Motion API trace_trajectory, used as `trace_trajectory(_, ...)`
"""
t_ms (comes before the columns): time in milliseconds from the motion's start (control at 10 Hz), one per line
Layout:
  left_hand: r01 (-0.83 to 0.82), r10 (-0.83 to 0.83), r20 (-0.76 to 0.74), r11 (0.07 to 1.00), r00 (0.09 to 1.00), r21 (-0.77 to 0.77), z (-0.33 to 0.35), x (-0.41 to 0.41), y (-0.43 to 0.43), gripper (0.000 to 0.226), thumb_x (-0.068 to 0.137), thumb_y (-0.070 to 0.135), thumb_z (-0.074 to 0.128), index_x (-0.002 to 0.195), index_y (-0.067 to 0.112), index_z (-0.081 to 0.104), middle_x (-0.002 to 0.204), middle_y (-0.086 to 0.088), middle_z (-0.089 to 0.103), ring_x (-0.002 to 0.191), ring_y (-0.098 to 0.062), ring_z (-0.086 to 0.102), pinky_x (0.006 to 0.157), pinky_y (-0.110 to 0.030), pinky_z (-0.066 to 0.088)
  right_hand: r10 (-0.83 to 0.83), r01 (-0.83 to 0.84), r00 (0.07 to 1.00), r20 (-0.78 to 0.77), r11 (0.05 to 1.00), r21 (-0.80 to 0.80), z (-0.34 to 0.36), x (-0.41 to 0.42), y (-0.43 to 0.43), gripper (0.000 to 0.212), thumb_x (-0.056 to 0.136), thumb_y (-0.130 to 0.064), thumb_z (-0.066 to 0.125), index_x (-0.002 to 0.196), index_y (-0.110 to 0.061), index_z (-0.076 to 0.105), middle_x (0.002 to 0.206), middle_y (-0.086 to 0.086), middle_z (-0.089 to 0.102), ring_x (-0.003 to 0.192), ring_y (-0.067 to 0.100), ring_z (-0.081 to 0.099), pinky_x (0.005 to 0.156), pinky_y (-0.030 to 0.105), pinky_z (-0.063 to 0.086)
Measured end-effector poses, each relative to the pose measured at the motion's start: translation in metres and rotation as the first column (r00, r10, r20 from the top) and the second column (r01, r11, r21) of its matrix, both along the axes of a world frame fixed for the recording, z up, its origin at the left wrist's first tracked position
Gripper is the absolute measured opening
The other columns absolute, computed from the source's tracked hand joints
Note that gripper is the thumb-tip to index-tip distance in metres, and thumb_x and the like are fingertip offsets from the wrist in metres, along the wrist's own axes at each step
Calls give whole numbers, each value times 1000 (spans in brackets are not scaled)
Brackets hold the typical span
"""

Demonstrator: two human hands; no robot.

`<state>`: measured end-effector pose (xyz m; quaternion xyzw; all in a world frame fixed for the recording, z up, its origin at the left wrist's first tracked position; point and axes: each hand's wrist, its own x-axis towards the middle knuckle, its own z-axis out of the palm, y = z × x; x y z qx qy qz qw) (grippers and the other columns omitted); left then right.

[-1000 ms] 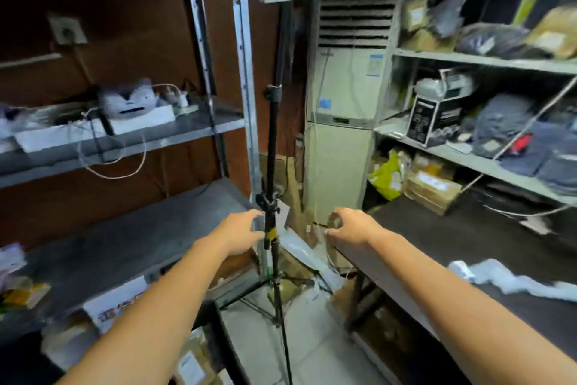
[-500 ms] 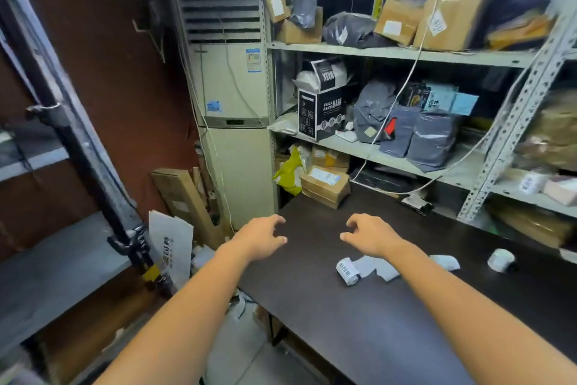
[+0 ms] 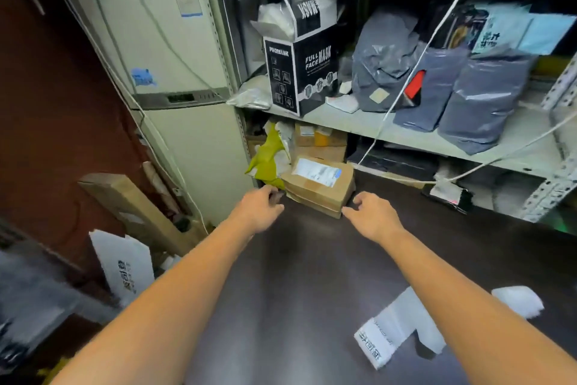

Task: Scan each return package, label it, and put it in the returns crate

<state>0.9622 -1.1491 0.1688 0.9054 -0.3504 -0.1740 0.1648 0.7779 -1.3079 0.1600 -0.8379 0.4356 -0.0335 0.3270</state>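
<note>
One left hand point(image 3: 259, 209), one right hand point(image 3: 371, 217), one parcel point(image 3: 318, 184) on the table point(image 3: 312, 291), three grey bags point(image 3: 487, 97), one label roll point(image 3: 374, 344).

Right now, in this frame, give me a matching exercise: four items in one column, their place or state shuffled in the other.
1 cardboard parcel
2 black mask box
3 label strip
4 yellow-green bag

A on the shelf, top flaps open
B near end of the table, partly unrolled
C far table corner, shipping label up
D just left of the parcel

Pairs: 1-C, 2-A, 3-B, 4-D
</note>
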Motion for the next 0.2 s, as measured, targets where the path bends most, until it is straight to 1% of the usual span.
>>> trace_trajectory(100,12,-12,2,1000,1000,5,-28,45,-50,53,93,37,58,140,16,46,138,-16,52,129,-32,46,103,-35,38,-73,73,997,4,997,33,-31,40,-34,42,92,-34,61,126,-10,57,123,11,63,114,32,58,88,34,46)
trace_trajectory(200,-7,7,-10,1000,1000,12,-54,79,-96,60,90,44,60,142,19,44,138,-17,50,130,-33,44,108,-37,37,-156,153,988,21,983,99,-59,72,-63,47,90,-34,63,128,-10,51,122,13,62,113,33,58,83,33,43)
